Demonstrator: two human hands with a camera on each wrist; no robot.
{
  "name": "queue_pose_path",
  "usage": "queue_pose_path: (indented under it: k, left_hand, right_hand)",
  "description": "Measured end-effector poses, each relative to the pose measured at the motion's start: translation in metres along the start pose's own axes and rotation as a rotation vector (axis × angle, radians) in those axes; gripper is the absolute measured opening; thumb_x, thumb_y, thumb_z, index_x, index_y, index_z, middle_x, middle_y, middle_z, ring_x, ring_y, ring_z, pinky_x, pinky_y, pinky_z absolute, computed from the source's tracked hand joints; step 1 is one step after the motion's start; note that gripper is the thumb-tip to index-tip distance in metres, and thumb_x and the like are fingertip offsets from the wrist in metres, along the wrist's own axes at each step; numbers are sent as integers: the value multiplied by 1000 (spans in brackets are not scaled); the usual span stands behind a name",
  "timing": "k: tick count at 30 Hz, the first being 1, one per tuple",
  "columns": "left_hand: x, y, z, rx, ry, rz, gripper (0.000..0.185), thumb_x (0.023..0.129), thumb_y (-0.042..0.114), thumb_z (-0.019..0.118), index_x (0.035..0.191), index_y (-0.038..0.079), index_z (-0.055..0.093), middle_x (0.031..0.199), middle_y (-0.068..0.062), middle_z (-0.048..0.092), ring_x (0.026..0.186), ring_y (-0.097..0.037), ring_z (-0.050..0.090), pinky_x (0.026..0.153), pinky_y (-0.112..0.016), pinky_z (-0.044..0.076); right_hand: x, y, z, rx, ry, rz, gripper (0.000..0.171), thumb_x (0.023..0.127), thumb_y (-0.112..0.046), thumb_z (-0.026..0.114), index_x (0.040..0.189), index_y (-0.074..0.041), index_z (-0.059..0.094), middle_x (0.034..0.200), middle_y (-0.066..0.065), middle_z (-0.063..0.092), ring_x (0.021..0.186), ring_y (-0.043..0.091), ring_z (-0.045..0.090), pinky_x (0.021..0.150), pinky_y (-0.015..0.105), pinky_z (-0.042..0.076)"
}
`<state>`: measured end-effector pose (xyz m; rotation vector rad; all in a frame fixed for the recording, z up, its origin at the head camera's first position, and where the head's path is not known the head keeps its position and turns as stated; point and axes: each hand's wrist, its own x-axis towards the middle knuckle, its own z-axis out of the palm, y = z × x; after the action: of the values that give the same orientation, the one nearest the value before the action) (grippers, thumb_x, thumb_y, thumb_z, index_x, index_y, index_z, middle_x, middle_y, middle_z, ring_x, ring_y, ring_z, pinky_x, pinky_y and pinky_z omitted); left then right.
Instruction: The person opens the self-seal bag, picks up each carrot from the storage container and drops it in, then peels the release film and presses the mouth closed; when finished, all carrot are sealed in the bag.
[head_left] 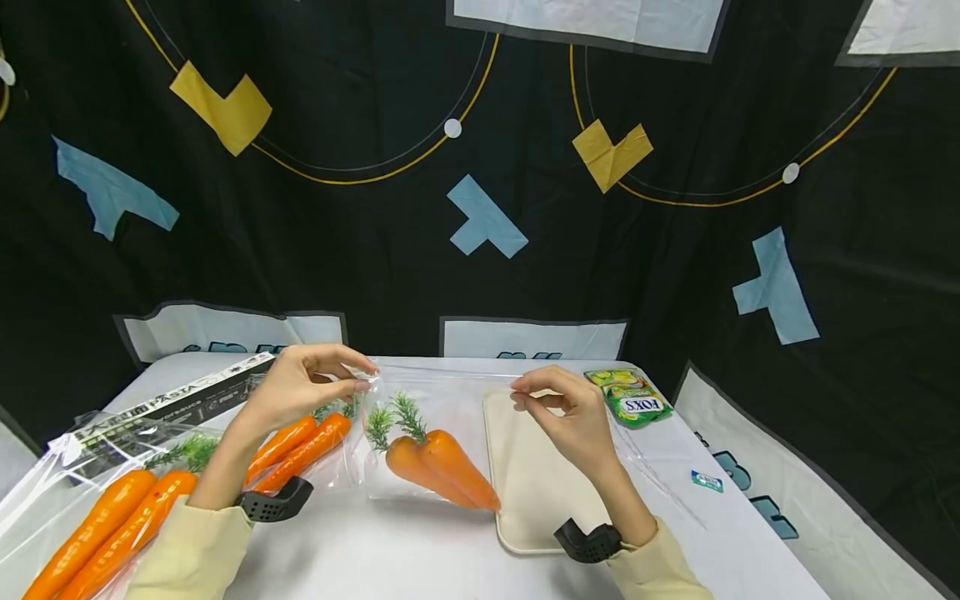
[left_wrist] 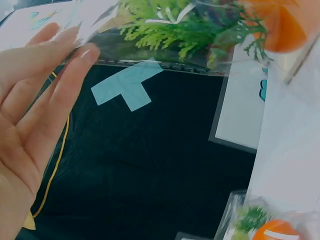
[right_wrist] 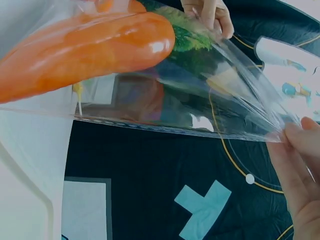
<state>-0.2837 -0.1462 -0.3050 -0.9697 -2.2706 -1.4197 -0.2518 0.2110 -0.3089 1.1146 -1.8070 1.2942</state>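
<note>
A clear plastic bag [head_left: 457, 387] with two short orange carrots [head_left: 453, 468] and their green tops hangs between my hands over the white table. My left hand [head_left: 311, 383] pinches its upper left corner between thumb and fingers. At the upper right corner, my right hand [head_left: 566, 417] pinches the film the same way. The right wrist view shows the bag's edge [right_wrist: 150, 127] stretched taut towards my right hand [right_wrist: 300, 170]. In the left wrist view the green tops [left_wrist: 185, 30] press near the film beside my left hand [left_wrist: 35, 105].
A cream tray [head_left: 547, 483] lies partly behind the bag and right hand. Longer bagged carrots [head_left: 112, 525] and another bagged pair [head_left: 307, 454] are at left, near a long black-and-white box [head_left: 172, 404]. A green FOX'S packet [head_left: 633, 398] and a small blue-green packet [head_left: 707, 481] lie at right.
</note>
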Motion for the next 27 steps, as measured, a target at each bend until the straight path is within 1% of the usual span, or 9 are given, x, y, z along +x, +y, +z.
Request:
queue_pose_path:
  k: [4, 7, 10, 12, 17, 19, 22, 25, 27]
  left_hand:
    - [0, -2, 2, 63, 44, 36, 26, 82, -9, 70, 101, 9, 73, 95, -5, 73, 72, -12, 70, 62, -26, 56]
    - [0, 0, 3, 109, 79, 61, 27, 80, -12, 70, 98, 8, 74, 92, -6, 73, 67, -10, 69, 57, -26, 55]
    - [0, 4, 3, 151, 97, 88, 28, 79, -13, 70, 96, 8, 74, 91, -5, 73, 65, -10, 67, 54, -25, 54]
    - [0, 7, 2, 174, 98, 98, 30, 79, -13, 71, 97, 11, 74, 91, -2, 73, 65, -11, 67, 54, -24, 54]
    - [1, 8, -2, 238, 81, 131, 34, 79, -12, 71, 98, 16, 74, 91, 5, 73, 70, -11, 67, 57, -22, 53]
    - [2, 4, -3, 256, 82, 147, 35, 78, -13, 72, 99, 16, 74, 91, 4, 73, 70, -10, 67, 57, -21, 53]
    - [7, -8, -5, 272, 81, 143, 34, 77, -12, 73, 98, 14, 74, 90, 1, 73, 70, -11, 68, 58, -22, 53]
    - [15, -24, -6, 294, 72, 99, 29, 79, -8, 73, 98, 15, 74, 91, -2, 73, 68, -11, 68, 58, -23, 54]
    - [21, -36, -6, 311, 62, 60, 26, 81, -4, 73, 98, 15, 74, 92, -1, 73, 68, -12, 68, 57, -24, 54]
  right_hand:
    - [-2, 7, 4, 9, 42, -30, 28, 75, 22, 69, 91, 0, 72, 88, 13, 70, 80, 21, 69, 61, 30, 57]
    - [-3, 8, 7, -2, 74, -10, 26, 75, 22, 68, 89, 0, 73, 87, 12, 70, 80, 20, 69, 60, 30, 57]
    - [-3, 7, 9, -5, 98, 62, 26, 75, 24, 67, 87, 1, 73, 86, 13, 70, 79, 21, 69, 60, 31, 57]
    - [-3, 6, 11, 17, 107, 131, 24, 75, 25, 65, 86, 4, 72, 87, 16, 70, 79, 21, 69, 60, 32, 57]
    - [3, -7, 15, 74, 107, 293, 15, 79, 23, 62, 88, 13, 69, 88, 24, 67, 79, 18, 69, 63, 36, 58]
    - [7, -8, 18, 78, 96, 334, 12, 81, 21, 62, 89, 14, 68, 89, 24, 67, 79, 18, 70, 64, 36, 58]
    - [12, 4, 23, 78, 80, 383, 10, 83, 17, 63, 90, 13, 69, 89, 24, 68, 79, 24, 70, 66, 35, 58]
    - [14, 31, 28, 69, 68, 414, 9, 84, 14, 65, 91, 11, 70, 89, 23, 69, 79, 31, 70, 67, 35, 58]
    - [14, 50, 32, 61, 63, 434, 8, 84, 10, 67, 91, 9, 71, 89, 22, 70, 78, 31, 70, 67, 34, 58]
